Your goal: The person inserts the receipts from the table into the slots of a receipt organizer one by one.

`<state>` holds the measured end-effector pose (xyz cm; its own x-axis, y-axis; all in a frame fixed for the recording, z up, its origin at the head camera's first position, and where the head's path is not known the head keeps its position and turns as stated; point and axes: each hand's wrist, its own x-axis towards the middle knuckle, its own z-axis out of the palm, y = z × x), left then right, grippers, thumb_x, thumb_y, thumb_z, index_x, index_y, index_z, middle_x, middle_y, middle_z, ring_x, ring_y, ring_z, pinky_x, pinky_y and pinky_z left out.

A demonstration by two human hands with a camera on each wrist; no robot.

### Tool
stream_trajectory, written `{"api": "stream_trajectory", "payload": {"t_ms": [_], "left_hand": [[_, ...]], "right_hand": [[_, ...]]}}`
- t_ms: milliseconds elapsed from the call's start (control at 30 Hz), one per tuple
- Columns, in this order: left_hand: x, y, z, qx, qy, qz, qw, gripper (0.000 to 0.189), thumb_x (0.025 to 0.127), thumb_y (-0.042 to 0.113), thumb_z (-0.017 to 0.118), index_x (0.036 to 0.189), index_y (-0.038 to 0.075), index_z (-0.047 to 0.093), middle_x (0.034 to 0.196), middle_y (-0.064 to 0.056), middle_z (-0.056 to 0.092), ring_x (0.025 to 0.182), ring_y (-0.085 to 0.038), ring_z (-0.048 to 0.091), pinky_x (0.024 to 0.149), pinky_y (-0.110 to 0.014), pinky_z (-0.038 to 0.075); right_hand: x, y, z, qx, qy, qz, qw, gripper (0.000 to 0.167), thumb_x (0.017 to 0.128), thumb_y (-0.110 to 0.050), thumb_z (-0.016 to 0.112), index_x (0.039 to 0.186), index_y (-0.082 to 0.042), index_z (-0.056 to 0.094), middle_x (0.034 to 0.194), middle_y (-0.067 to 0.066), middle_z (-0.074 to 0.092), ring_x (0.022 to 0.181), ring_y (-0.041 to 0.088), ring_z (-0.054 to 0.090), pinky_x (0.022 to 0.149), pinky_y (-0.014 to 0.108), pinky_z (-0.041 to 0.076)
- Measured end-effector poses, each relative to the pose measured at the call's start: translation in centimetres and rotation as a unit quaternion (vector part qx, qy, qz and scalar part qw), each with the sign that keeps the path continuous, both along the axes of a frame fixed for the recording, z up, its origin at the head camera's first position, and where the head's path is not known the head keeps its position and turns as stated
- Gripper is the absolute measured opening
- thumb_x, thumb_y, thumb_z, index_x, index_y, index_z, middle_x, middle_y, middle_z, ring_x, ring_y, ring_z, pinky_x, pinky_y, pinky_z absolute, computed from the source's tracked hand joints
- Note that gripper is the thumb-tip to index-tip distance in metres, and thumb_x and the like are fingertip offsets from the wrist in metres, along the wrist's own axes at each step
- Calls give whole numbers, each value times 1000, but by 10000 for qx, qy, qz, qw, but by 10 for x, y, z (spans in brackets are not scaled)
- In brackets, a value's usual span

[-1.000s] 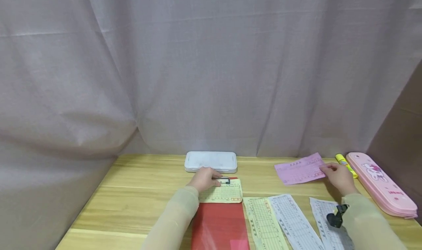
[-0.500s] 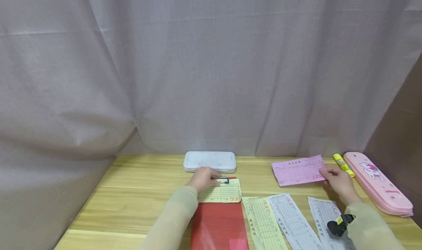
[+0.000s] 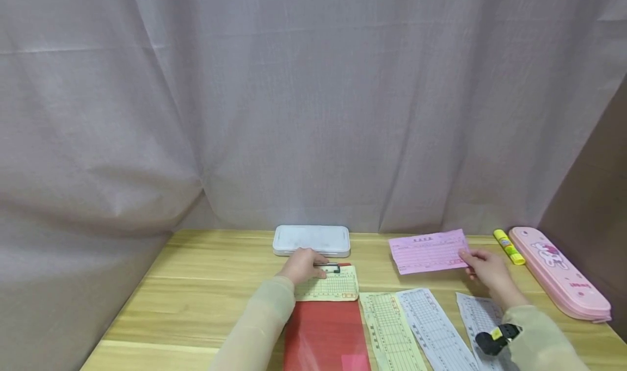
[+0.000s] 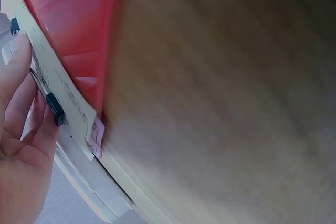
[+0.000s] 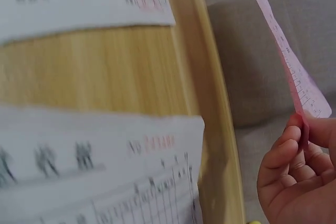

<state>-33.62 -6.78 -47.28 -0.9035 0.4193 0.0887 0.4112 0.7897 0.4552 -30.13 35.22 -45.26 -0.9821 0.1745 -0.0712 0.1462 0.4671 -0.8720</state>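
Office-like desk (image 3: 196, 292) — printed forms (image 3: 428, 253), pencil case (image 3: 563, 273).

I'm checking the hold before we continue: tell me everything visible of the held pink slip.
The pink slip is a thin, rectangular, paper-looking sheet, printed with ruled lines, a heading and red marks. Slightly bent, it is held above the table, printed face showing. In the head view, the right hand pinches its right end; nothing else visibly touches it.

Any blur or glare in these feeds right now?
Head: fairly sharp, pale streaks of glare on the flat red plastic board; left wrist: light-brown wooden tabletop blurred, darkest at upper right; right wrist: lower white printed paper sheet soft, its characters smeared.
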Motion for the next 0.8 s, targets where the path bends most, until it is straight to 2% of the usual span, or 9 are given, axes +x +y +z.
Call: {"api": "stream_trajectory", "payload": {"t_ms": [167,467,633,800], "left_hand": [[0,1,-2,-43,82,26,10000,32,73,23,80,104,15,75,103,4,72,104,-15,64,91,-27,50],[0,2,-4,-75,143,24,9999,32,73,23,81,104,16,75,102,5,72,102,-13,65,90,-26,50],[-1,2,-4,-33,71,88,9999,31,74,22,80,104,16,75,103,5,72,103,-13,65,90,-26,50],[-1,2,-3,-22,97,110,9999,31,74,22,80,103,16,75,102,4,72,102,-13,65,89,-26,51]], "right_hand": [[4,-10,-2,-397,-109,108,9991,40,98,-27,50,110,10,51,68,-4,53,56,5,50,50,22,48],[16,-34,0,-502,-205,415,9977,27,97,-19,53,100,8,56,62,-6,50,53,2,47,47,18,44],[20,-51,3,-571,-241,509,9968,30,97,-17,52,104,13,53,65,-5,52,54,2,48,48,17,45],[22,-70,7,-1067,-374,542,9921,34,96,-14,53,110,16,50,68,-4,54,57,2,51,51,15,47]]}}
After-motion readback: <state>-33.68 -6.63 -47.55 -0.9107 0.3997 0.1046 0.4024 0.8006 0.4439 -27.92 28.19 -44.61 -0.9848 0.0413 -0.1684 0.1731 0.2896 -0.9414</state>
